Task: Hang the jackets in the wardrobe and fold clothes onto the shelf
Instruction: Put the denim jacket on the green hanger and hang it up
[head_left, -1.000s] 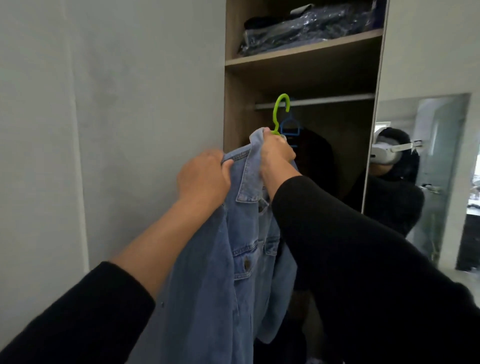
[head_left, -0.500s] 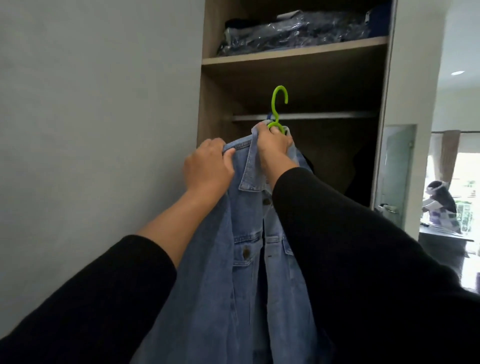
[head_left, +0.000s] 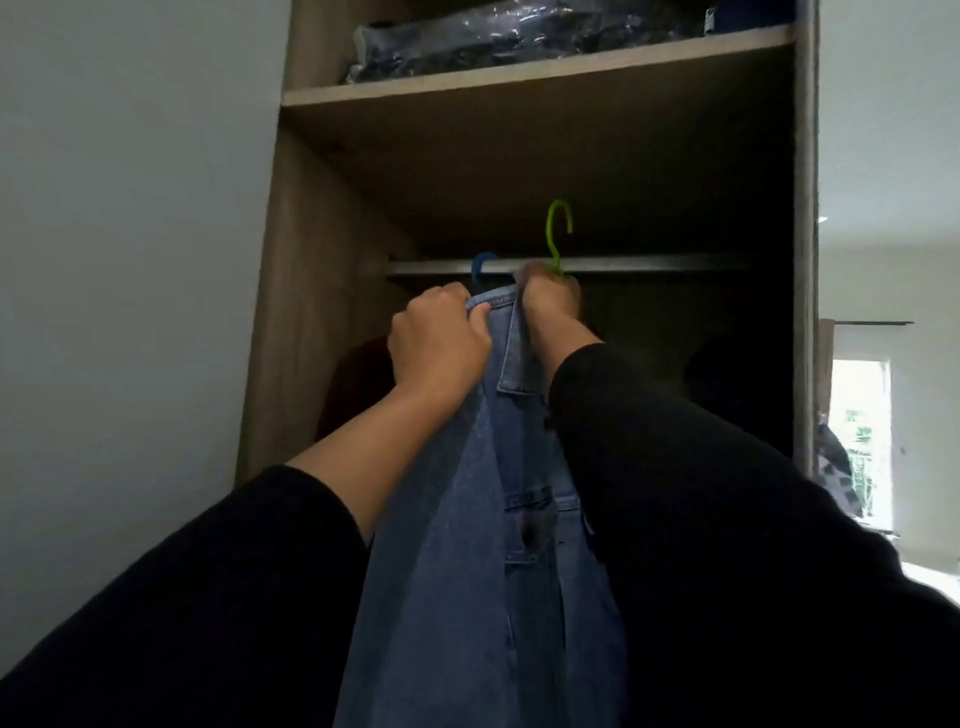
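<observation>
Two hangers, one jacket.

The rail crosses the wardrobe under the shelf; between shelf and rail lies an open gap, and the green hook stands in it above the rail. Left on the rail hangs a blue hook, close beside the green one. Right of the green hook the rail runs bare to the side wall; dark clothes hang below it there. A dark red garment fills the lower left
</observation>
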